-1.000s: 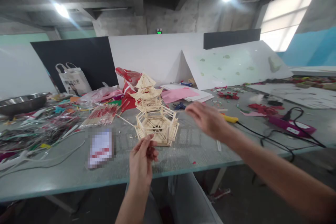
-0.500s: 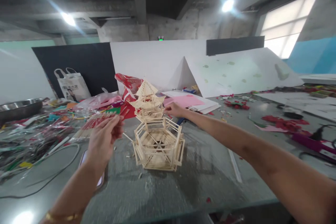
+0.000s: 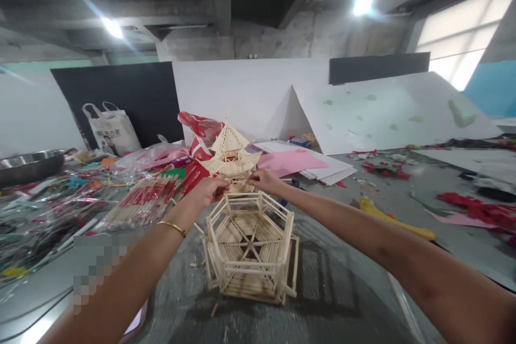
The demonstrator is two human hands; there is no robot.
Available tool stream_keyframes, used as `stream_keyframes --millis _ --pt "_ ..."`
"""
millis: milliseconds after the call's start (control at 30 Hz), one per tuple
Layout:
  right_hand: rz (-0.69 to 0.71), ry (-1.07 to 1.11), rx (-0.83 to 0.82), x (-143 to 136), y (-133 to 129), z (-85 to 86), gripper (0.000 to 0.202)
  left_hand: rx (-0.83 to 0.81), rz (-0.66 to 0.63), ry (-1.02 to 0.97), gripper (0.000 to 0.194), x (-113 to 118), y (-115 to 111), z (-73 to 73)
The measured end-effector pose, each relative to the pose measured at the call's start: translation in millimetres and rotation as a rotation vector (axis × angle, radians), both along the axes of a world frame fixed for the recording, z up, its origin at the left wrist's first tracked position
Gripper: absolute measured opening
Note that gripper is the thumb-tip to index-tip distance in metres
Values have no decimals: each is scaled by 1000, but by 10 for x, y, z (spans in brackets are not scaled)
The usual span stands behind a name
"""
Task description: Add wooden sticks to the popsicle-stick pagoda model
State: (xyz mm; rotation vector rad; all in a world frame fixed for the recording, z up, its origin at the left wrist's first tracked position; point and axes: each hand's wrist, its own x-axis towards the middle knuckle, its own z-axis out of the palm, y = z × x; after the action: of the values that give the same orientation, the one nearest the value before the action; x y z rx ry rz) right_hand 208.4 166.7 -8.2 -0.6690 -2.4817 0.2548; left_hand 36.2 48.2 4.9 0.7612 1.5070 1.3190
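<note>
A pagoda top [image 3: 229,142] made of thin pale wooden sticks, with a pointed roof and a wider tier below, stands behind a six-sided stick frame [image 3: 252,267]. My left hand [image 3: 213,189] is at the left of the pagoda top's lower part, fingers closed against it. On the opposite side, my right hand [image 3: 266,180] pinches the same part at its right edge. The fingertips partly cover the sticks they touch. In front, the six-sided frame sits on the table with its slatted floor visible.
Wrapped stick bundles [image 3: 143,199] and plastic scraps lie left. Pink paper [image 3: 290,164] tops white sheets behind my right hand. A yellow tool [image 3: 393,219] lies right, a phone [image 3: 135,322] under my left forearm. A metal bowl [image 3: 32,166] stands far left.
My left hand has moved right and forward to the pagoda top. My right hand stays at its right side, slightly lower. The view has come closer to the six-sided frame.
</note>
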Motion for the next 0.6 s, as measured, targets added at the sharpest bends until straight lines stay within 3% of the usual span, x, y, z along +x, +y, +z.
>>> stream_keyframes --millis 267,600 --pt "-46 38 5 -111 6 -51 22 9 -31 0 6 -40 121 -120" --pt "-79 53 33 -145 35 -71 21 62 -36 -113 11 72 16 -36"
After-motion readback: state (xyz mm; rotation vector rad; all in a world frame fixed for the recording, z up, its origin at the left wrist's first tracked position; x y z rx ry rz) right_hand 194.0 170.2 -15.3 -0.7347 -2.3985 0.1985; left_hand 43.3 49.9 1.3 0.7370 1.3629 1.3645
